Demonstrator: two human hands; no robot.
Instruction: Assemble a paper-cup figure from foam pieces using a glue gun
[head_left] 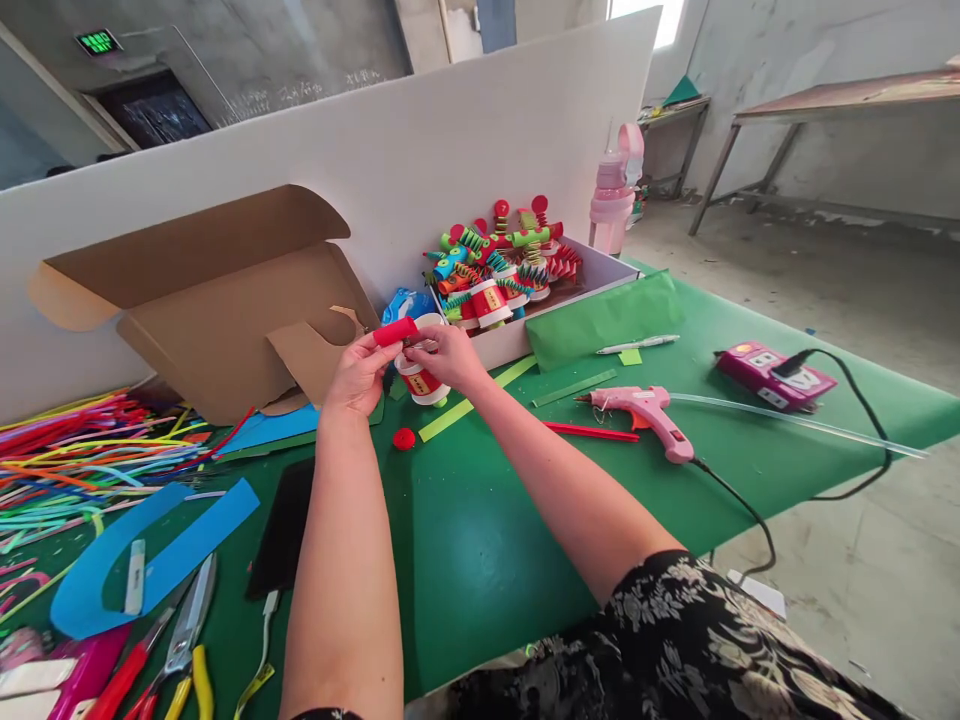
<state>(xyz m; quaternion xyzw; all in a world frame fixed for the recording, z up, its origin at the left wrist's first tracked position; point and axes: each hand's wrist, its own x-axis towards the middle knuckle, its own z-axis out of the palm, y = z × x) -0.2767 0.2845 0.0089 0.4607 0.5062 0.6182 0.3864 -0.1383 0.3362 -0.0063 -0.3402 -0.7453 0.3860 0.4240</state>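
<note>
A small red paper roll is pinched in the fingers of my left hand. Right beside it, my right hand has its fingers pressed together near the roll's right end; what they grip is hidden. Just below both hands is a white-rimmed paper cup with a red label, partly covered by my fingers. On the green table in front of the cup lies a red disc. A lime-green paper strip runs past the cup's right side.
Behind stands a box of colourful paper-cup figures beside an opened cardboard box. To the right lie a pink glue gun and a purple power strip. Pipe cleaners, a black phone and scissors occupy the left.
</note>
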